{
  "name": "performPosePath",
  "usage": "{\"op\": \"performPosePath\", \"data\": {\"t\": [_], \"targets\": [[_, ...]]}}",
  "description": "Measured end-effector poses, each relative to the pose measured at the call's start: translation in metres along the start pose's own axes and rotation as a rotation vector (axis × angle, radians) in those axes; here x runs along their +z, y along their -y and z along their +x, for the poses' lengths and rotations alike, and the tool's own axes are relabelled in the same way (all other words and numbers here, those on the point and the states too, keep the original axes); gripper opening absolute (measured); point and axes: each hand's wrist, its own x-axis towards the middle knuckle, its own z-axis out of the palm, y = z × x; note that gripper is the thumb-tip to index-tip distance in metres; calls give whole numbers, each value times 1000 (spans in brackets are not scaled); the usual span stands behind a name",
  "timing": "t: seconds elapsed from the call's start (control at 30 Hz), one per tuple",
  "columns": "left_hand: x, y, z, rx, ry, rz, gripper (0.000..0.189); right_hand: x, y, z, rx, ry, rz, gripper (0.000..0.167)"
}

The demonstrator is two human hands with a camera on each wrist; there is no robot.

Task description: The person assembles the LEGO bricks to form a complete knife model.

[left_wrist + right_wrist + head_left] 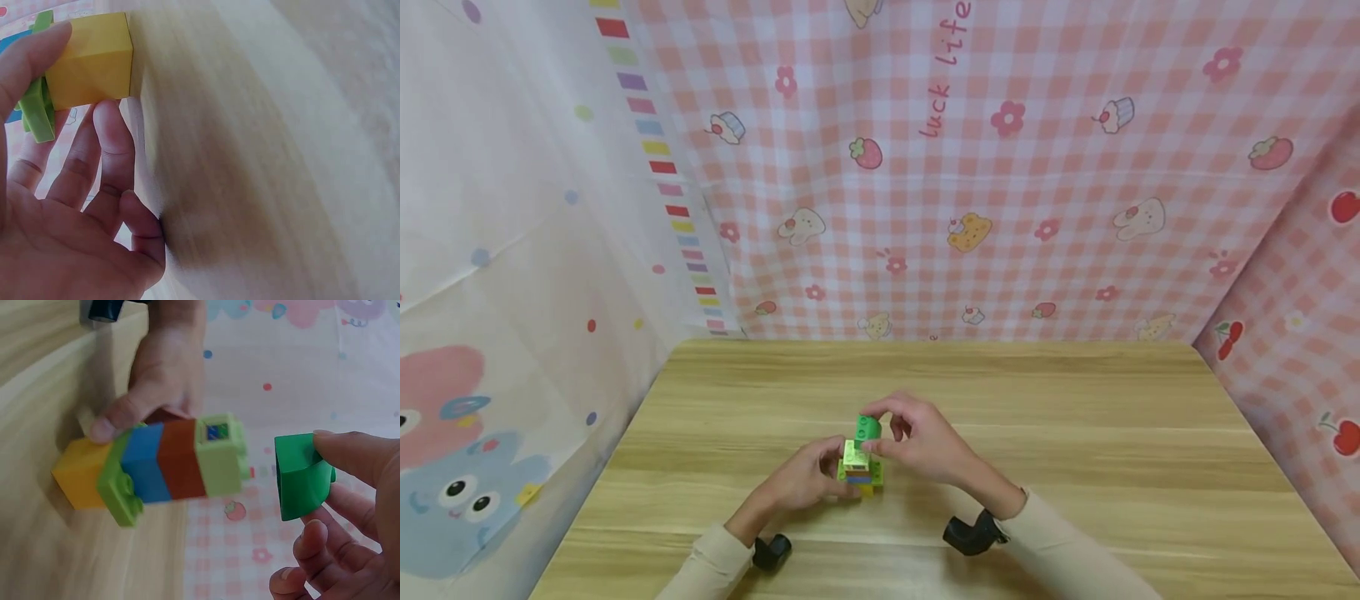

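Near the middle of the table stands a stack of toy building bricks. In the right wrist view it runs from a yellow brick [81, 475] at the base through a lime plate [115, 494], a blue brick [147, 462] and a brown brick [180, 459] to a pale green brick [220, 469] with a small printed patch. My left hand [801, 481] grips the stack low down, thumb and fingers on either side of the yellow brick. Between thumb and fingers, my right hand [928, 442] pinches a green curved brick [303, 478]. A small gap separates it from the stack's top studs.
The wooden table [1075, 425] spreads around both hands. Behind it hangs a pink checked cloth [955, 183], with a white patterned cloth [535, 217] along the left. Black wrist mounts [973, 533] sit on both forearms, low over the table.
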Motion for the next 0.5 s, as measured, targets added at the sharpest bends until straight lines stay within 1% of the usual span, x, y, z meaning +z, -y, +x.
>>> {"op": "performPosePath", "data": {"t": [0.07,0.2,0.3,0.5], "targets": [[0,0,0,7,2,-14,39,6,-1,1,-9,16,0,33],[0,-1,0,13,2,-19,39,13,-2,3,-29,40,5,31],[0,-2,0,12,2,-20,38,15,-2,3,-25,50,7,31],[1,-3,-1,12,-6,-29,41,16,0,3,-9,61,0,32]]}}
